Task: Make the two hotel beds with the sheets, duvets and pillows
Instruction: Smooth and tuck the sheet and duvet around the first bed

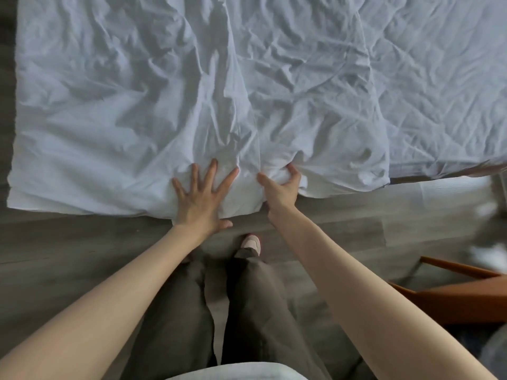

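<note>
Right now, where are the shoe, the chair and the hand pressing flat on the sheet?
shoe (pixel 251 242), head view, on its pale toe.
chair (pixel 452 296), head view, on its brown wooden frame.
left hand (pixel 201 200), head view, on its back, fingers spread on the sheet (pixel 109 119).

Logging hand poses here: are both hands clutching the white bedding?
No: the left hand lies flat with fingers spread on the white bedding, and only the right hand grips a fold.

Both our arms reach forward: left hand (pixel 200 201) flat, fingers spread; right hand (pixel 282 191) pinching white wrinkled fabric (pixel 142 111).
</note>
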Demonstrator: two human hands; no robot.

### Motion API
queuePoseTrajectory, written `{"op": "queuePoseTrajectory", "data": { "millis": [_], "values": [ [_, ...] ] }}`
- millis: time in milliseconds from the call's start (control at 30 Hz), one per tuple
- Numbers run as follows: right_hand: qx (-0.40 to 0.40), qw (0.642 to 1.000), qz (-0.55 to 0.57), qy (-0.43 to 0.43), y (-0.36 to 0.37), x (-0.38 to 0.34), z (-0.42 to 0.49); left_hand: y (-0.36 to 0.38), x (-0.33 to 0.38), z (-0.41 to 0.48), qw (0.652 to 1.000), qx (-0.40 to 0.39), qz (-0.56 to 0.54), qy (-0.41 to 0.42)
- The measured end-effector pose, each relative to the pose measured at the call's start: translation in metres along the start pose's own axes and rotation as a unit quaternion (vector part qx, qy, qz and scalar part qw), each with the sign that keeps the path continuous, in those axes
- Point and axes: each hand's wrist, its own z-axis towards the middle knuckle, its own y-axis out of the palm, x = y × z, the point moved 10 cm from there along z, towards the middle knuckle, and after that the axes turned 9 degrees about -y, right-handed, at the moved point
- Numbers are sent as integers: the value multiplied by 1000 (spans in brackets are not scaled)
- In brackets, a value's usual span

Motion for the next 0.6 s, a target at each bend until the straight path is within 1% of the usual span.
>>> {"op": "queuePoseTrajectory", "data": {
  "millis": [67,133,233,300,333,400,500,567,600],
  "values": [
    [-17,999,-22,-36,-2,-29,-10,-23,1,-9,999,41,-15,-7],
    [-28,996,-52,-73,0,-64,-18,-49,-1,-16,994,104,-29,0],
    [-41,986,-81,-143,13,-119,-30,-93,-12,-18,981,188,-41,35],
    [-50,977,-91,-185,26,-150,-41,-130,-22,-14,972,222,-56,61],
    [-52,974,-90,-203,32,-162,-46,-147,-27,-11,972,217,-67,68],
    [-59,964,-103,-236,45,-183,-53,-174,-41,2,978,178,-86,63],
    [-103,939,-178,-275,69,-203,-70,-206,-57,24,983,141,-97,68],
    [-130,908,-242,-316,87,-207,-87,-229,-62,33,980,141,-103,96],
    [-130,882,-291,-348,94,-209,-96,-239,-64,37,978,137,-111,110]
  ]
}}
